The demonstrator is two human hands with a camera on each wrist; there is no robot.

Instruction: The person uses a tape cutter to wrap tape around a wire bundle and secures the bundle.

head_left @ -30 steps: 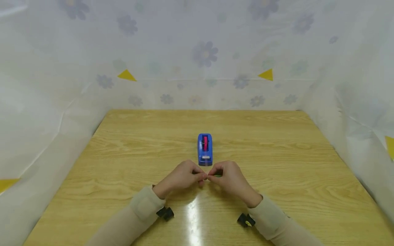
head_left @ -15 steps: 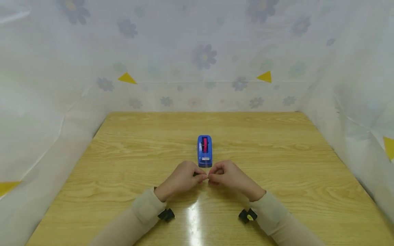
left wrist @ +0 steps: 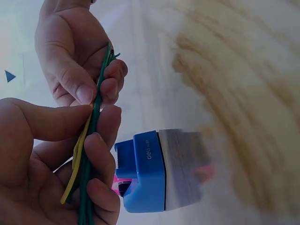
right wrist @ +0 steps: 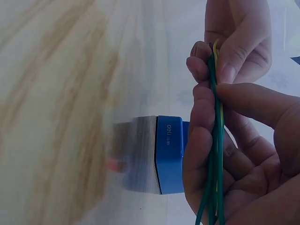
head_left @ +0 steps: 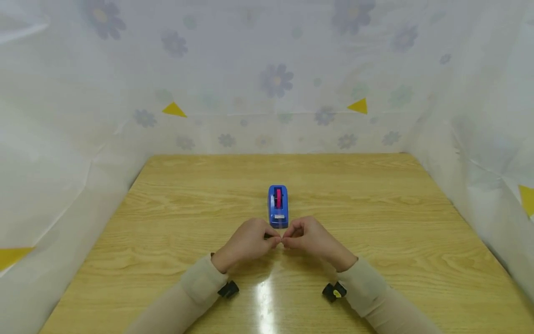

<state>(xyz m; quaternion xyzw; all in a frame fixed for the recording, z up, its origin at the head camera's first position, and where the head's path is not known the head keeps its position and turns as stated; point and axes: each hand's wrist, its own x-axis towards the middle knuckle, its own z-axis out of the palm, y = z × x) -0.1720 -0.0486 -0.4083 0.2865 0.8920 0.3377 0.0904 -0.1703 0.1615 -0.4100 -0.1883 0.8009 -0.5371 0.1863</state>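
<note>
Green strands (right wrist: 219, 154) mostly hidden by my fingers (head_left: 272, 241) in the head view, my sleeves (head_left: 202, 283) cut off at the near edge

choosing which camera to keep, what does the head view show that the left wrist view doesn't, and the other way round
Only the head view shows the flower prints and the sleeves.
Only the left wrist view makes out the green strands and yellow strand by colour, and the lettering on the tape dispenser.
Both show the left hand and right hand with fingertips close together, and the blue dispenser.
</note>
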